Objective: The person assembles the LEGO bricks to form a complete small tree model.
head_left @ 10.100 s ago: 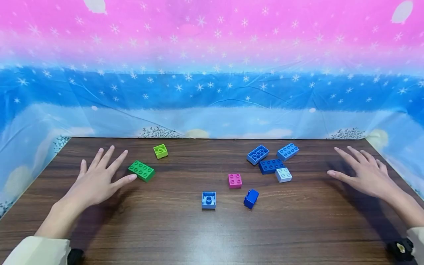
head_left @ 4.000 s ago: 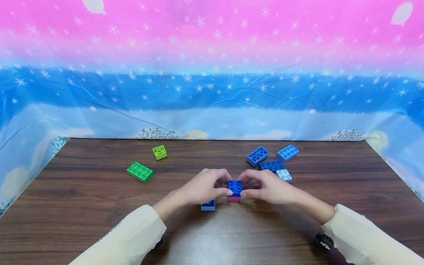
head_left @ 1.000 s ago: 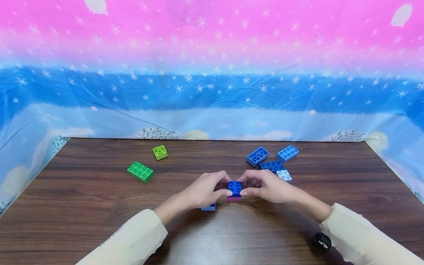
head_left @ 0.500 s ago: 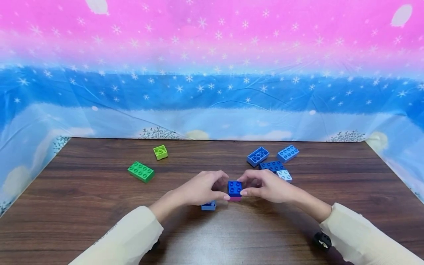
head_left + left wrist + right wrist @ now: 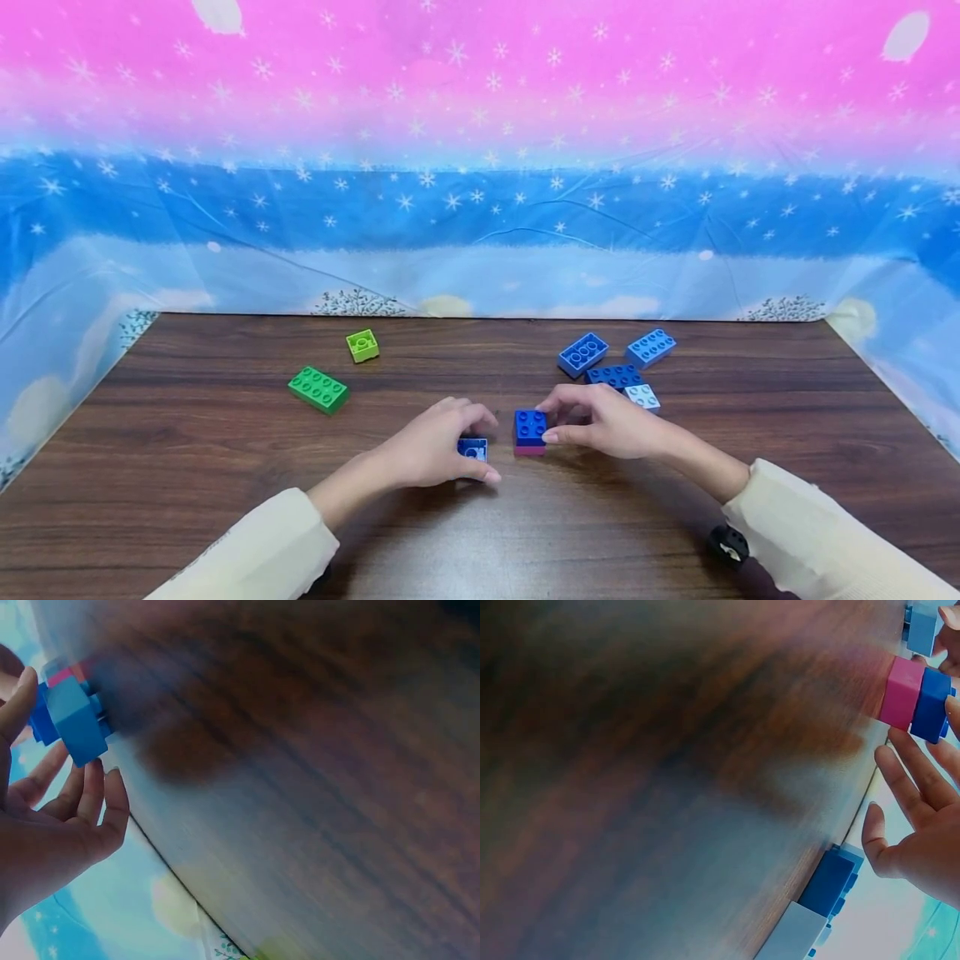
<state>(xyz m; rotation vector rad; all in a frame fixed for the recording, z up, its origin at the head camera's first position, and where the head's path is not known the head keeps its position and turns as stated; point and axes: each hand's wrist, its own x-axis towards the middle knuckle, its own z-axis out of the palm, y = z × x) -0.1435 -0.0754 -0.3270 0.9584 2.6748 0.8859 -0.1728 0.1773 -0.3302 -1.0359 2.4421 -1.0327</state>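
one blue brick (image 5: pixel 530 427) is sitting on a pink brick (image 5: pixel 529 451), and the right hand (image 5: pixel 607 421) is gripping the blue one with bent fingers and thumb. just beside, the left hand (image 5: pixel 431 446) is curving widely parted fingers around an upturned light blue brick (image 5: pixel 472 450); whether they are touching it is not showing clearly. the right hand is partly covering a white brick (image 5: pixel 642 396) and a navy brick (image 5: pixel 615 375); an overturned long brick (image 5: pixel 582 355) and a sky-blue brick (image 5: pixel 651 348) are lying close behind. a green brick (image 5: pixel 318 389) and a lime brick (image 5: pixel 362 345) are lying farther left.
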